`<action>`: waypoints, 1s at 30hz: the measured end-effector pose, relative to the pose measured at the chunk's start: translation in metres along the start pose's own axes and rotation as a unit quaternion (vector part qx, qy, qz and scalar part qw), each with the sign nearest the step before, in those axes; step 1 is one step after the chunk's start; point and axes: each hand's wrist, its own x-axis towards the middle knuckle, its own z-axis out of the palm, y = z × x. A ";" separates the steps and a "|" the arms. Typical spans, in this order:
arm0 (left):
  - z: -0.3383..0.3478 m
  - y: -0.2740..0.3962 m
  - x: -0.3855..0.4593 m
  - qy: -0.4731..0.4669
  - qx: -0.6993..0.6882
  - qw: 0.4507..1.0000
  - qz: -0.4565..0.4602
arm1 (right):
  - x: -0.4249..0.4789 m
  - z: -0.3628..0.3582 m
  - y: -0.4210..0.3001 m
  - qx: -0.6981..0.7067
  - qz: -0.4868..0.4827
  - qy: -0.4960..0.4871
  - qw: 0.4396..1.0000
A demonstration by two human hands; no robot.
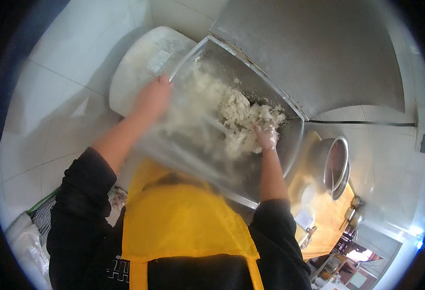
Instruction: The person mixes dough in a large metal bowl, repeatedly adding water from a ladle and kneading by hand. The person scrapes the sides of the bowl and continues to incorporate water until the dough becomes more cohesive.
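Note:
A stainless steel dough mixer trough point(270, 78) stands before me with shaggy, pale dough point(234, 105) inside. My left hand point(154, 96) grips the trough's left rim, its fingers curled over the edge. Deep in the right part of the trough, my right hand point(267, 137) grasps the ragged dough; its fingertips are buried and wet dough coats the skin. The left and lower part of the trough is blurred by a whitish haze, so the dough's edge there is unclear.
The raised metal lid point(314, 54) leans behind the trough. A pale machine housing point(143, 69) with a label adjoins its left side. To the right, a wooden table point(328, 221) holds metal bowls point(337, 166). Tiled wall point(63, 87) is on the left, with a plastic bag point(25, 239) below.

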 end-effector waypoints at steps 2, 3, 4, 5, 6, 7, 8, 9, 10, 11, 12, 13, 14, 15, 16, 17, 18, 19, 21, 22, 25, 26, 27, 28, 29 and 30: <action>0.000 -0.002 -0.002 0.007 0.006 1.000 0.002 | -0.011 0.006 -0.020 -0.049 -0.088 -0.021 0.995; 0.002 -0.006 -0.002 0.009 0.010 1.000 -0.002 | -0.030 0.003 -0.037 -0.041 -0.129 0.027 0.990; 0.002 -0.006 0.000 0.009 0.012 1.000 -0.001 | -0.031 0.008 -0.045 -0.022 -0.137 0.016 0.990; 0.003 -0.005 0.001 0.001 0.004 1.000 -0.009 | -0.031 0.011 -0.052 -0.003 -0.145 0.005 0.989; 0.004 -0.004 0.003 -0.009 -0.004 1.000 -0.019 | -0.031 0.011 -0.061 -0.010 -0.144 -0.024 0.989; 0.003 -0.004 0.003 -0.019 -0.009 0.999 -0.029 | -0.031 0.008 -0.074 -0.016 -0.144 -0.054 0.988; 0.003 -0.005 0.003 -0.022 -0.013 0.999 -0.035 | -0.030 0.006 -0.087 -0.023 -0.144 -0.084 0.986; 0.003 -0.004 0.003 -0.025 -0.020 0.999 -0.039 | -0.028 0.007 -0.095 -0.019 -0.181 -0.045 0.982; 0.002 -0.004 0.003 -0.029 -0.027 0.998 -0.043 | -0.026 0.008 -0.104 -0.015 -0.217 -0.006 0.976; 0.001 -0.004 0.003 -0.023 -0.023 0.999 -0.032 | -0.024 0.009 -0.114 -0.010 -0.253 0.033 0.967; 0.002 -0.003 0.003 -0.019 -0.021 0.999 -0.020 | -0.022 0.007 -0.123 0.004 -0.241 0.033 0.970; 0.002 -0.004 0.002 -0.013 -0.017 1.000 -0.011 | -0.021 0.006 -0.137 0.021 -0.232 0.032 0.972; 0.001 -0.005 0.002 -0.016 -0.023 1.000 -0.014 | -0.020 0.004 -0.151 0.038 -0.223 0.030 0.974; 0.001 -0.005 0.002 -0.018 -0.028 0.999 -0.016 | -0.021 0.000 -0.166 0.038 -0.228 0.014 0.973; 0.000 -0.005 0.002 -0.022 -0.035 0.999 -0.019 | -0.024 -0.006 -0.181 0.037 -0.231 -0.002 0.972; -0.001 -0.005 0.001 -0.024 -0.025 0.999 -0.010 | -0.024 -0.006 -0.193 0.036 -0.235 -0.019 0.971; -0.004 -0.003 0.000 -0.028 -0.015 0.999 0.000 | -0.023 0.000 -0.203 0.062 -0.262 -0.017 0.963; -0.005 -0.001 0.000 -0.032 -0.006 0.999 0.009 | -0.022 0.006 -0.212 0.021 -0.269 -0.035 0.962; -0.005 0.000 0.002 -0.054 -0.015 0.998 -0.022 | -0.023 0.018 -0.234 -0.058 -0.283 -0.072 0.954; -0.005 0.000 0.002 -0.065 -0.020 0.997 -0.037 | -0.021 0.036 -0.241 -0.036 -0.285 -0.040 0.957; -0.003 -0.002 0.001 -0.046 -0.006 0.999 0.000 | -0.003 0.063 -0.256 -0.124 -0.246 -0.077 0.958; -0.002 -0.003 -0.001 -0.041 -0.023 0.999 -0.005 | 0.002 0.067 -0.260 -0.123 -0.223 -0.101 0.962; -0.001 -0.003 0.000 -0.033 -0.039 0.999 -0.007 | 0.013 0.068 -0.264 -0.072 -0.187 -0.142 0.969; -0.002 -0.002 0.000 -0.027 -0.057 0.998 -0.009 | 0.022 0.068 -0.264 -0.020 -0.148 -0.181 0.972; -0.003 0.000 0.000 -0.037 -0.045 0.998 -0.015 | 0.025 0.070 -0.258 -0.033 -0.153 -0.178 0.972; -0.006 0.002 0.000 -0.050 -0.034 0.998 -0.024 | 0.028 0.075 -0.253 -0.046 -0.159 -0.176 0.970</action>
